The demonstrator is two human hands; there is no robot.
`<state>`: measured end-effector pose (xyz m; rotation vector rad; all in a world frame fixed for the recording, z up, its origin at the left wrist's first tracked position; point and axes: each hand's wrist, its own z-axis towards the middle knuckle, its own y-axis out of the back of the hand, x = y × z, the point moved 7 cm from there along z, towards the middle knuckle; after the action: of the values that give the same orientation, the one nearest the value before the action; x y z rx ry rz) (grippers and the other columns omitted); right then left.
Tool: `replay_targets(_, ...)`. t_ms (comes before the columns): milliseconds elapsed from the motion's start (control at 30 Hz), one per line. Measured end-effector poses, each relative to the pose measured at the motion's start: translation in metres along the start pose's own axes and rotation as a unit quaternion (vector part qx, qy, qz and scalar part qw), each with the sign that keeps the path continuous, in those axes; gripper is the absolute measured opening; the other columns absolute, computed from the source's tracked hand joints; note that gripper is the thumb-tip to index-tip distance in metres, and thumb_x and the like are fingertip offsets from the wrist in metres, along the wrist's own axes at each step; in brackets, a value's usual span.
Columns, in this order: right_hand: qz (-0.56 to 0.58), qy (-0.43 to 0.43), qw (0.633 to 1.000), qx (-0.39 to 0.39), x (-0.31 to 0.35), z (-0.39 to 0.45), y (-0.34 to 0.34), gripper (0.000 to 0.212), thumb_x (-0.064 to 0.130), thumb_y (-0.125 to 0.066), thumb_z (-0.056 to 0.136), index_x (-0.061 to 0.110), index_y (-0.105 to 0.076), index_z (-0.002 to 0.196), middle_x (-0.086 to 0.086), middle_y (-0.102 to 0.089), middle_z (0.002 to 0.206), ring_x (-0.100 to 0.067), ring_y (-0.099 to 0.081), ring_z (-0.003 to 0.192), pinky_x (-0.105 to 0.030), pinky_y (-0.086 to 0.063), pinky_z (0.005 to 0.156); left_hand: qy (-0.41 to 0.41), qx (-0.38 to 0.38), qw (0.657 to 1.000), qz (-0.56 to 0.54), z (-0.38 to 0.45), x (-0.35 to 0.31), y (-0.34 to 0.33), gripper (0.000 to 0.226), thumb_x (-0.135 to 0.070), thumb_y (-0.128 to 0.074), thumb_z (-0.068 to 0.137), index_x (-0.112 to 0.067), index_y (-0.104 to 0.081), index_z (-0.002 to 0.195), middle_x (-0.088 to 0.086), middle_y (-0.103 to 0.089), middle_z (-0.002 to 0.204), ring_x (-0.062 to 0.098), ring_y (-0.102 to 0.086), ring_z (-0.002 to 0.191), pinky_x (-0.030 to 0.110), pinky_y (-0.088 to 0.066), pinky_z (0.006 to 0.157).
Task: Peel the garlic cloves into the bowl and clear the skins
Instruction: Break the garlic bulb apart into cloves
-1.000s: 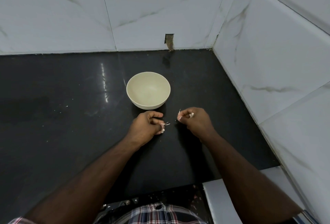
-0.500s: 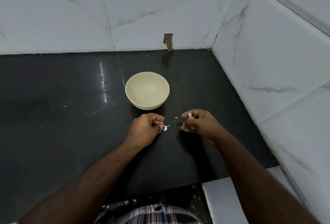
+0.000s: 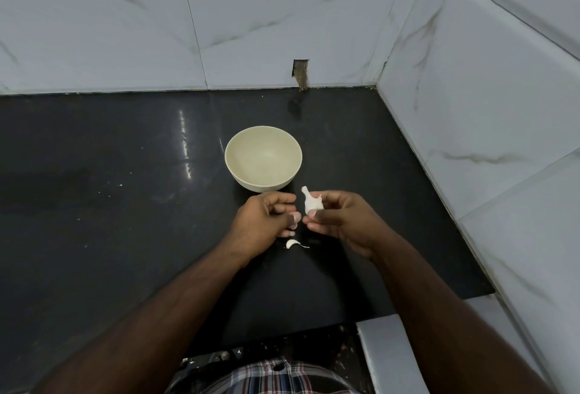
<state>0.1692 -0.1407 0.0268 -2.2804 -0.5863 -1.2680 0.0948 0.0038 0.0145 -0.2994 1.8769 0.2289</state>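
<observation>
Garlic clove pinched just in front of the bowl

The right hand (image 3: 340, 221) grips the garlic clove (image 3: 311, 203); the left hand (image 3: 263, 224) is loosely curled, holding nothing visible. A skin scrap (image 3: 292, 243) lies nearer than the bowl (image 3: 263, 158); more could scatter across the dark counter (image 3: 110, 205).

The right hand (image 3: 340, 221) pinches a white garlic clove (image 3: 311, 202) between thumb and fingers, its papery tip pointing up toward the cream bowl (image 3: 263, 158). The left hand (image 3: 262, 224) sits just beside it, fingers curled, holding nothing I can make out. A scrap of skin (image 3: 293, 243) lies on the black counter (image 3: 110, 205) just below the hands (bowl looks empty), near the right back corner of marble-tiled walls (image 3: 282, 10).
</observation>
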Motion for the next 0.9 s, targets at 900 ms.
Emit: replay_targets(900, -0.224, 0.069, 0.970, -0.066, -0.006, 0.003, -0.007, 0.021, 0.020, -0.077, 0.088, 0.016, -0.075, 0.108, -0.001, -0.077, 0.087, -0.006, -0.067, 0.071, -0.022, -0.052, 0.066, 0.067, -0.009, 0.990, -0.127, -0.013, 0.016, 0.016, 0.032, -0.001, -0.075, 0.085, -0.002, -0.069, 0.116, 0.016, -0.068, 0.102, 0.018, -0.072, 0.086, 0.022, -0.060, 0.074)
